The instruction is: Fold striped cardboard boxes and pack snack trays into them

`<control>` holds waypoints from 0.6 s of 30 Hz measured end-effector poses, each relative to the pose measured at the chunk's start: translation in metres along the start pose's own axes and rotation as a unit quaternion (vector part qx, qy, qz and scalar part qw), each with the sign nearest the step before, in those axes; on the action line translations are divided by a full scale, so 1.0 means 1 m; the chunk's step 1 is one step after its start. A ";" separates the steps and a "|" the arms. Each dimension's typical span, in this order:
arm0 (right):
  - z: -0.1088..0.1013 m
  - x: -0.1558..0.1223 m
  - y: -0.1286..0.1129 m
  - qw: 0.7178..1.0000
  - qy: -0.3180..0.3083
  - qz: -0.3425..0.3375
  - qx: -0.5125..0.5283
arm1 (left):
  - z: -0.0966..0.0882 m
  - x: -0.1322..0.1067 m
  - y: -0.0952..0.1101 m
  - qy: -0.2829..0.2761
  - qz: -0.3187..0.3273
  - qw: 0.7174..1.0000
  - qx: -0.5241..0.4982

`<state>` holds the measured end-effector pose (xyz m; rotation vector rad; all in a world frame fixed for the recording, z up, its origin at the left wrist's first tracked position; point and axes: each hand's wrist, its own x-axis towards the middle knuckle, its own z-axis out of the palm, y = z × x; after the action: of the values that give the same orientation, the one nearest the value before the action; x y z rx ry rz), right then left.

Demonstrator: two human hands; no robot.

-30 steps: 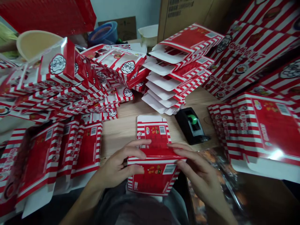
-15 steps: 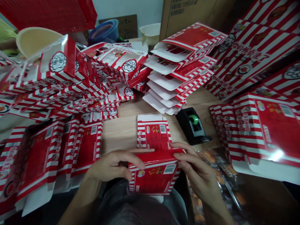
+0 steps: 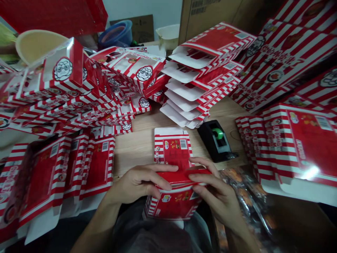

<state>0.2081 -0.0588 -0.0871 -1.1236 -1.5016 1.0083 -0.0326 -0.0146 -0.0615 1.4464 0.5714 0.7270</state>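
Note:
A red-and-white striped cardboard box stands upright at my lap, close against the table edge. My left hand grips its upper left, fingers over the red top flap and thumb on the printed face. With my right hand I hold the upper right corner, fingers on the flap and thumb at the front. A thin gap shows between the flap and the front edge. Just behind it, a second striped box lies on the table with its white flap pointing away. Right of that sits a black tape dispenser with green tape.
Striped boxes are piled at the left, and several open-ended ones are stacked at the back centre. More boxes stand at the right. Wrapped food packs lie below the right table edge. A blue basin is at the back.
Both hands have shifted inward along the top of the box. The top flap, which lay flat, now stands slightly lifted at its front edge.

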 end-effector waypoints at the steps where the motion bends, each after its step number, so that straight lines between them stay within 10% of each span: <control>1: 0.001 0.000 0.000 1.000 0.007 0.002 0.005 | 0.002 0.000 0.001 0.005 0.001 1.000 0.013; 9: 0.000 0.003 -0.009 0.999 0.007 -0.005 0.033 | 0.018 0.005 0.009 0.065 0.028 0.987 0.147; 11: -0.013 0.006 -0.005 0.995 0.096 -0.005 -0.012 | 0.017 0.004 0.008 0.090 0.019 0.986 0.142; 14: -0.044 0.011 0.016 0.932 0.288 0.028 -0.218 | 0.011 0.001 0.006 0.108 -0.009 0.983 0.145; 18: -0.079 0.015 0.055 0.900 0.261 0.106 -0.332 | 0.007 -0.003 0.004 0.105 -0.049 0.982 0.151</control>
<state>0.2933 -0.0267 -0.1219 -1.8955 -1.3082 0.2503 -0.0300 -0.0217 -0.0569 1.6170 0.9412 0.7428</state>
